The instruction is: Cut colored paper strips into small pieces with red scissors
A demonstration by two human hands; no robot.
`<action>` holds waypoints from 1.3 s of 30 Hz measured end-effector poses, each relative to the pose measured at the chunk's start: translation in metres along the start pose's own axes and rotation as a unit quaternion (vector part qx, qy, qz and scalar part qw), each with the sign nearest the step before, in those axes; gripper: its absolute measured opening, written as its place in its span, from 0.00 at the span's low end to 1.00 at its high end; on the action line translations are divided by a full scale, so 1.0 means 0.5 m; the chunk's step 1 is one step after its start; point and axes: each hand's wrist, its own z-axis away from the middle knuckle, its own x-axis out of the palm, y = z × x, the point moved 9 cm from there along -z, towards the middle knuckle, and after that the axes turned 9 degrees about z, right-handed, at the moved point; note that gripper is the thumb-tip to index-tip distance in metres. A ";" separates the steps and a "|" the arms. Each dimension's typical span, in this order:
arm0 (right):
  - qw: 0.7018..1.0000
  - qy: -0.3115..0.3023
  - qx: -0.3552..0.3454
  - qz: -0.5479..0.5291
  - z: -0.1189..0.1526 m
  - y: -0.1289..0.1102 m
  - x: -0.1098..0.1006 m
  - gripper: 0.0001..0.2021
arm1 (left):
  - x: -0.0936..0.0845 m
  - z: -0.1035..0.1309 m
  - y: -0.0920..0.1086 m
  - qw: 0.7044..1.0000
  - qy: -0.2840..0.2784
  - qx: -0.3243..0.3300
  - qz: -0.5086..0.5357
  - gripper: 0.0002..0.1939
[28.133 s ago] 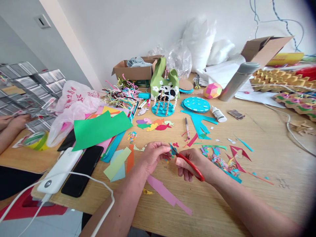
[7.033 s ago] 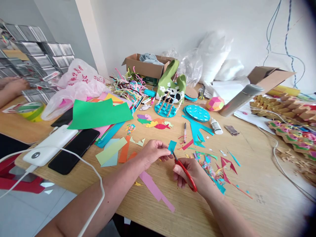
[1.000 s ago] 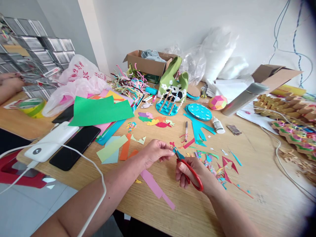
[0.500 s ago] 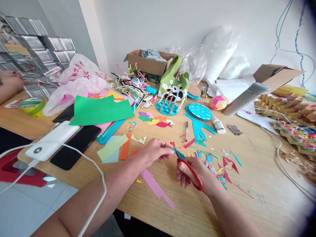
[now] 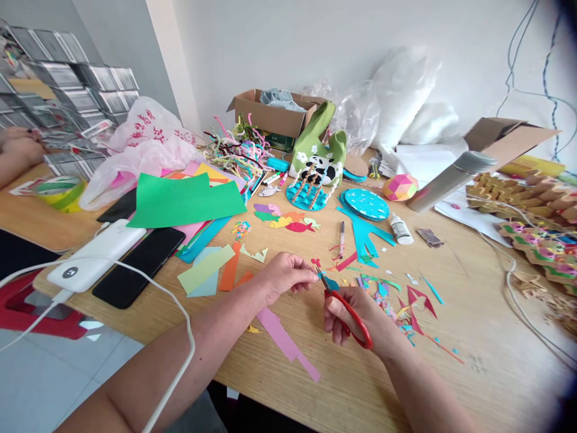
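My right hand (image 5: 345,316) grips a pair of red-handled scissors (image 5: 363,337), thumb and fingers in the loops, with the blades pointing up and left. Pinched in the fingertips of my left hand (image 5: 288,279), right at the blade tips, is a small piece of blue paper (image 5: 320,275); most of it is hidden. Small red bits (image 5: 315,262) show just beyond the blades. Beneath my left forearm lies a pink paper strip (image 5: 288,343). Colourful paper scraps (image 5: 383,291) are scattered to the right of the scissors. Several paper fish (image 5: 300,227) lie farther back.
Green paper sheets (image 5: 184,201), a black phone (image 5: 139,267) and a white power bank (image 5: 97,255) with a cable lie left. Behind stand a panda bag (image 5: 318,156) and blue discs (image 5: 366,204). A glue bottle (image 5: 400,230) and leaning grey flask (image 5: 451,180) are right.
The scissors and my right hand have shifted very slightly. The blades look a little closer together. My left hand keeps its pinch in the same place.
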 end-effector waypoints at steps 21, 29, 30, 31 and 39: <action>1.000 0.002 0.012 0.009 -0.003 0.010 -0.003 0.28 | 0.003 0.001 -0.003 1.000 -0.011 -0.005 -0.006 0.08; 1.000 -0.001 0.021 0.011 0.000 0.010 -0.001 0.30 | 0.000 0.000 0.002 1.000 -0.004 0.004 0.001 0.08; 1.000 -0.001 0.021 0.012 0.001 0.010 0.000 0.30 | 0.000 -0.001 0.002 1.000 -0.005 0.005 0.002 0.08; 1.000 -0.002 0.019 0.012 0.001 0.009 0.000 0.30 | 0.000 -0.001 0.001 1.000 -0.005 0.005 0.003 0.08; 0.999 -0.016 -0.044 0.027 0.001 -0.018 0.005 0.30 | 0.000 0.000 0.001 1.000 -0.005 0.004 -0.009 0.07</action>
